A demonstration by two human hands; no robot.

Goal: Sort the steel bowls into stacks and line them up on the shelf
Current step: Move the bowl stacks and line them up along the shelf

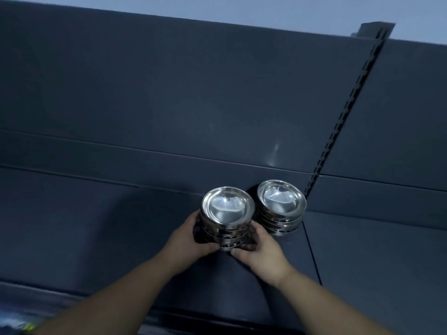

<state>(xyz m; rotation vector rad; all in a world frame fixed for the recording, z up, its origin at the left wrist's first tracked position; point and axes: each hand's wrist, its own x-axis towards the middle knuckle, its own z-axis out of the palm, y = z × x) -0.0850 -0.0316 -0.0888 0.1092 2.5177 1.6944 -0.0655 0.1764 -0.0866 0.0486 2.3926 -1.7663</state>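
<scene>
I'm seeing mirror-bright silver with white glints on the left bowl stack (228, 209) and right bowl stack (281, 199) at lower centre, dark slate-blue over shelf (72, 238) and back panel (169, 93), black slots dotting the upright (346, 112) at right, pale grey-blue wall (217, 8) up top.

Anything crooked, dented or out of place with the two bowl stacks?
Nothing stands out. Both stacks look upright and nested; the left stack, gripped by left hand and right hand, sits nearer the front than the right stack.

A dark blue-grey back panel (169, 93) fills most of the view, crossed by horizontal seams. A slotted upright (346, 112) runs diagonally at right. Above it shows a pale wall (242, 8). The light is dim and cool.
</scene>
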